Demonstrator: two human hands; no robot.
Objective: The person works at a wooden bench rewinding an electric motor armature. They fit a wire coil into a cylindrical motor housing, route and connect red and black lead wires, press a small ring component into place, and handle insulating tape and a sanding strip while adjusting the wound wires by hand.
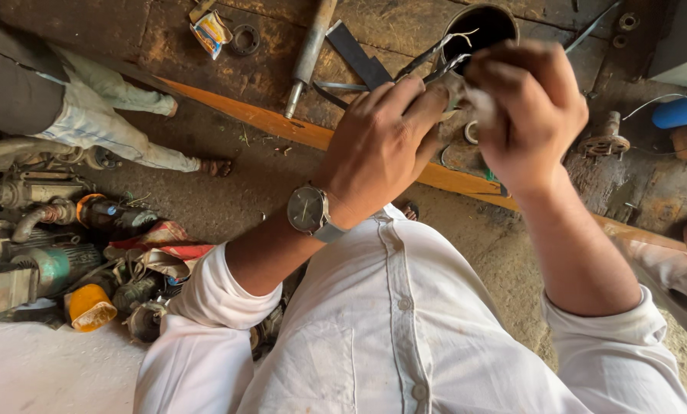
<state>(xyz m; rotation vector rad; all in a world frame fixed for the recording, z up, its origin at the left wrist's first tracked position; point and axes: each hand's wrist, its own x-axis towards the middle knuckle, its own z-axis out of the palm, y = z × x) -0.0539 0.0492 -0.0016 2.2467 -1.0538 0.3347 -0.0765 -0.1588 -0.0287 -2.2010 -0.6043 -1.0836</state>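
My left hand (382, 146), with a wristwatch (307, 211) on its wrist, pinches a bundle of thin dark wires (428, 61) that stick up and to the right with frayed pale ends. My right hand (524, 115) is raised close beside it, fingers curled around a small pale wad, a rag or tape, pressed against the same wires. Both hands meet in front of my chest, above my white shirt. What the fingers cover of the wires is hidden.
Below lies a dirty workshop floor with an orange plank (282, 123), a metal shaft (309, 54), a dark round pipe opening (481, 27) and scattered rings. Old pump motors (44, 261) pile at the left. Another person's legs (106, 115) are upper left; another person's sleeve (673, 268) is at right.
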